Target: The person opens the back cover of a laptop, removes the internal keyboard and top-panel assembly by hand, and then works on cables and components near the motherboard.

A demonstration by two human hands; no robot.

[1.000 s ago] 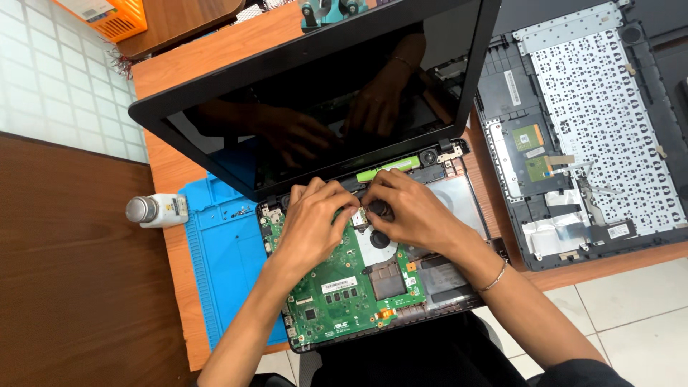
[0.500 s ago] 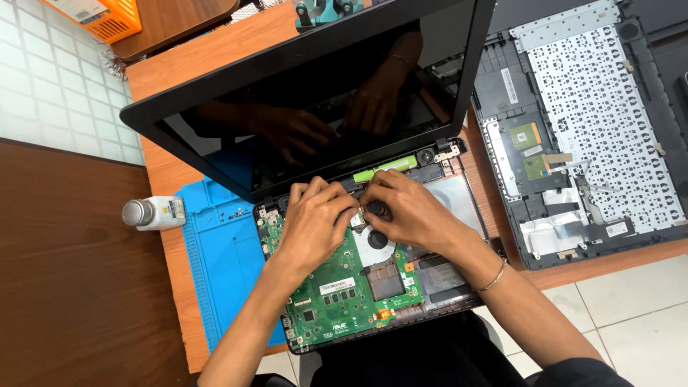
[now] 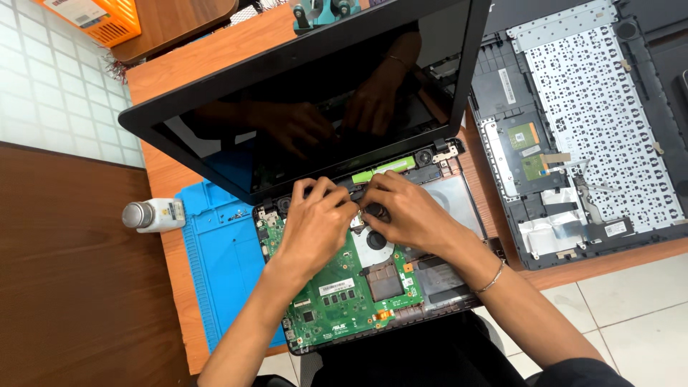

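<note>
A wooden table [image 3: 179,172] is carrying an opened laptop [image 3: 308,100], its dark screen rising just behind the fingers. Under the fingers the green motherboard [image 3: 344,287] is lying inside the bottom case. To the right of the fingers a removed keyboard cover [image 3: 588,122] is lying face down. The left hand [image 3: 315,226] and right hand [image 3: 405,215] are pressing curled fingertips near the hinge; whether they are pinching something, I cannot tell. Left of the fingers a blue mat [image 3: 222,265] and a small white bottle [image 3: 154,214] are lying.
</note>
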